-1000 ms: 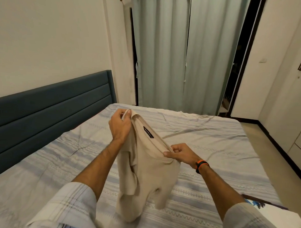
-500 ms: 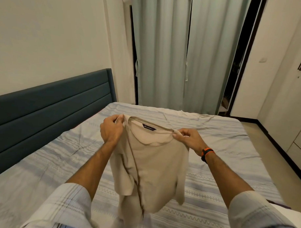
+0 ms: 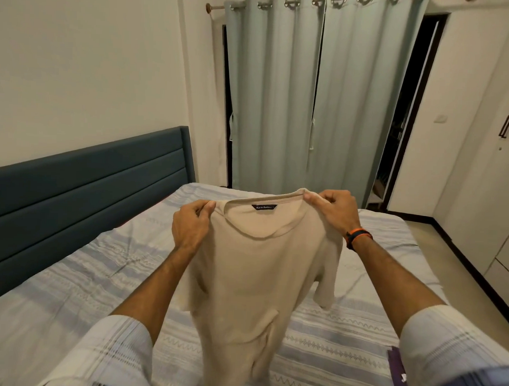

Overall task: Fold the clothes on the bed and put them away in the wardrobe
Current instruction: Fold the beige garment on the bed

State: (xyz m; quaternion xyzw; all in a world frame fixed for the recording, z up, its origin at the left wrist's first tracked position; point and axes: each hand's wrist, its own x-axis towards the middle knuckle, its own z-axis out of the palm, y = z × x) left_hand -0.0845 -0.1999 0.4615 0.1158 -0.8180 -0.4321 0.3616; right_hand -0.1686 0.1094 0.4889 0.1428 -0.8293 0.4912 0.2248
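Note:
A beige T-shirt (image 3: 253,279) hangs spread out in front of me above the bed (image 3: 86,273), its dark neck label facing me. My left hand (image 3: 190,226) pinches its left shoulder seam beside the collar. My right hand (image 3: 335,208), with an orange band on the wrist, pinches the right shoulder seam a little higher. The shirt's lower part drops out of view at the bottom edge. The wardrobe (image 3: 499,178) with a dark handle stands at the far right.
The bed has a striped pale blue sheet and a dark teal headboard (image 3: 83,192) on the left. Grey-green curtains (image 3: 302,102) hang beyond the bed, with a dark doorway (image 3: 406,111) to their right. A purple item (image 3: 398,371) lies at the bed's near right corner.
Both hands have spread apart and risen, stretching the T-shirt open by its shoulders; the right hand moved up and to the right. The view has tilted up toward the curtains.

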